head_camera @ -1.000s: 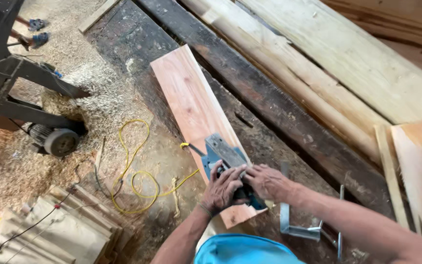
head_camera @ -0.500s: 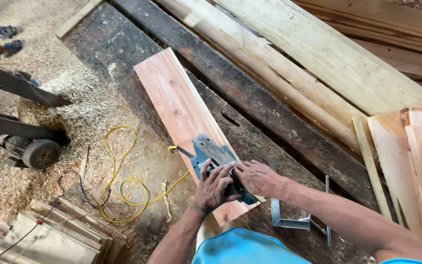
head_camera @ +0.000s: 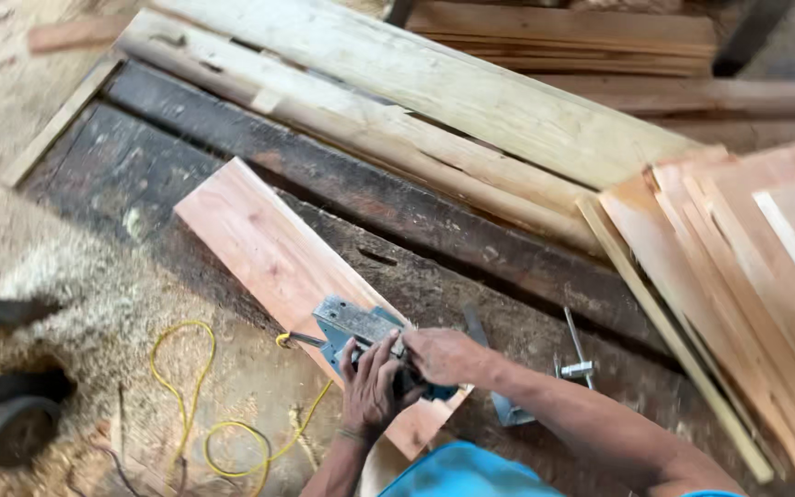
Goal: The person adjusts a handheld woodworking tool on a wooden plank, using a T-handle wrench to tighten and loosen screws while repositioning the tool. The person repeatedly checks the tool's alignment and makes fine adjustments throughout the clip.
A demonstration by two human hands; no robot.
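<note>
Planer on reddish board — under both hands.

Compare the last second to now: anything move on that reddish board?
Mostly the view shifted: the camera swung right, so the stack of thin boards fills more of the frame. Both hands, left hand and right hand, stay clamped on the electric planer near the reddish board's close end. Yellow cord unchanged.

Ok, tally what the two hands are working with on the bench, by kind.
Hands: 2, left hand and right hand
Power planer: 1
Reddish board beneath it: 1
Yellow cord: 1
Total: 5
</note>
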